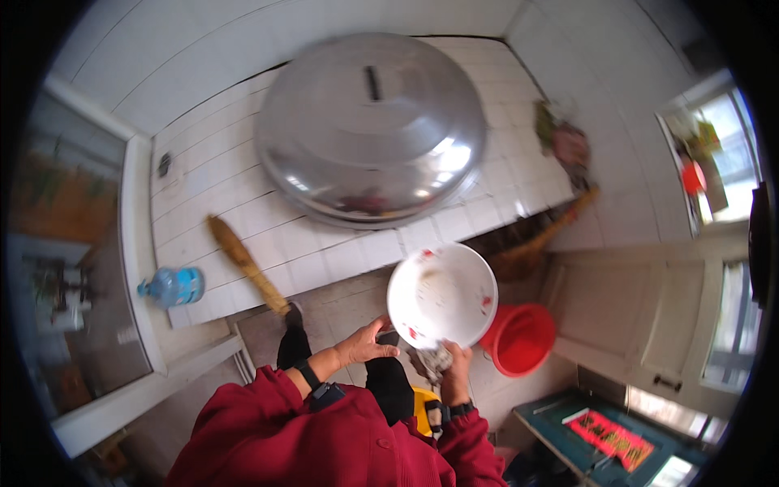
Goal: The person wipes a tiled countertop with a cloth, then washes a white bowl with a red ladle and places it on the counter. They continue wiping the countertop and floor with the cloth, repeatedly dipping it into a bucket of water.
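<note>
My right hand grips the lower rim of a white basin with red floral marks, tilted so that its inside faces me. Small dark specks and a brownish patch show on the inner surface. A crumpled greyish rag is bunched between this hand and the rim. To the left of the basin, my left hand is spread with thumb and fingers apart, holding nothing. A small dark grey shape lies behind its fingertips, too unclear to name.
A large domed metal lid covers much of the white-tiled stove top. A straw brush and a blue plastic bottle are at left. On the floor at right stands a red bucket, near a wooden door.
</note>
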`<action>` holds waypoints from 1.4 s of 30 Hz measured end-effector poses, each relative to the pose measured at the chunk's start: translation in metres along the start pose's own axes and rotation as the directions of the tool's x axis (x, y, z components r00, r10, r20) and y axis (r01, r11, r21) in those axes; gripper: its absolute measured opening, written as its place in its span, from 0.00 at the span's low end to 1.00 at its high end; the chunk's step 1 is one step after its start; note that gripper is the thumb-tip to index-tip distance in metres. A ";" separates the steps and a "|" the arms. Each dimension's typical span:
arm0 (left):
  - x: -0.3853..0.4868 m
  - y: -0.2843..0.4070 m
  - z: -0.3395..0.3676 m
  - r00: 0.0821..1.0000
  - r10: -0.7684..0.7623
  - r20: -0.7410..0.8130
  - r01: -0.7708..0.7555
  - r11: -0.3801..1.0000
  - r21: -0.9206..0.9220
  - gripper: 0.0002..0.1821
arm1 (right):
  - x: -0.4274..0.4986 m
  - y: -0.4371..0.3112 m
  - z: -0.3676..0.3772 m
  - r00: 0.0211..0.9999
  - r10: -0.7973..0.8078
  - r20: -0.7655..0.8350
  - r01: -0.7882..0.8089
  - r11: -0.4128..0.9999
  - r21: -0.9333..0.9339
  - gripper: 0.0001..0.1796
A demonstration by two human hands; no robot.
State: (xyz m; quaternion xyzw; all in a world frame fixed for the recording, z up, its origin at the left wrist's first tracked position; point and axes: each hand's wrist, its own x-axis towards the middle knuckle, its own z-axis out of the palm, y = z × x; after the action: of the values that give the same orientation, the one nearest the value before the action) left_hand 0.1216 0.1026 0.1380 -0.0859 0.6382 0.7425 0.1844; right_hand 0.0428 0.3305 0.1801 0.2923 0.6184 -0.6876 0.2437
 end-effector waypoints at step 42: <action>-0.005 0.005 -0.134 0.808 -0.366 -0.461 0.178 0.898 -0.401 0.22 | -0.083 0.058 -0.206 0.835 -0.115 -0.538 0.426 0.754 0.500 0.34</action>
State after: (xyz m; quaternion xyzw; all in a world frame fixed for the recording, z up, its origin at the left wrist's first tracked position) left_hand 0.1096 -0.0300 0.1210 -0.4079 0.5070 0.7538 0.0912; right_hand 0.1628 0.5263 0.1839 0.4178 0.4445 -0.7822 -0.1270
